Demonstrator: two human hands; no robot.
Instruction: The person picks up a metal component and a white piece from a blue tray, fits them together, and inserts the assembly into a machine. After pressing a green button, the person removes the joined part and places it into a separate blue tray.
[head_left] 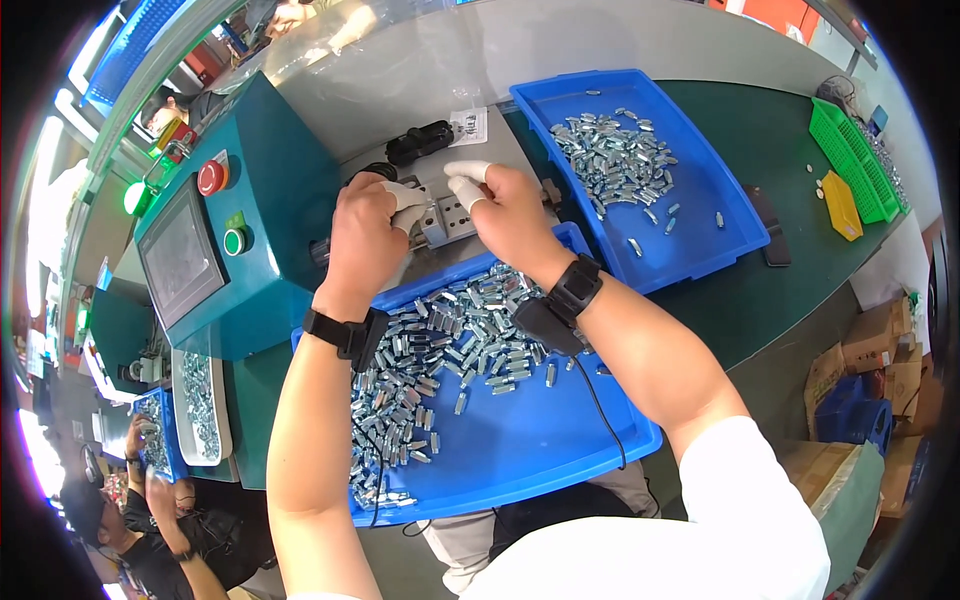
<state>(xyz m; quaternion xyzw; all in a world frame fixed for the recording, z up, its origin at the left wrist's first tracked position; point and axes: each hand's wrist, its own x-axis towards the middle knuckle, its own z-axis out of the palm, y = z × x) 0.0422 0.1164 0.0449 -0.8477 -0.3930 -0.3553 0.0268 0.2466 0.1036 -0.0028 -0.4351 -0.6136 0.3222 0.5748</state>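
Note:
My left hand (368,222) is at the left end of a metal fixture (452,216) with holes in its block. White covers are on its thumb and fingertips, which are closed together against the fixture; whatever they pinch is hidden. Over the fixture's right side, my right hand (508,212) has its covered thumb and forefinger drawn close together, and I cannot make out anything between them. Just below the hands, a blue tray (520,450) holds many small shiny metal parts (450,335), long and faceted. Black bands with boxes are strapped round both wrists.
A teal machine (270,160) with a screen (180,250), red knob (212,177) and green button (234,241) stands left. Another blue tray (690,235) of metal parts lies right, beyond it green (850,155) and yellow (840,205) baskets. A co-worker (150,520) is at lower left.

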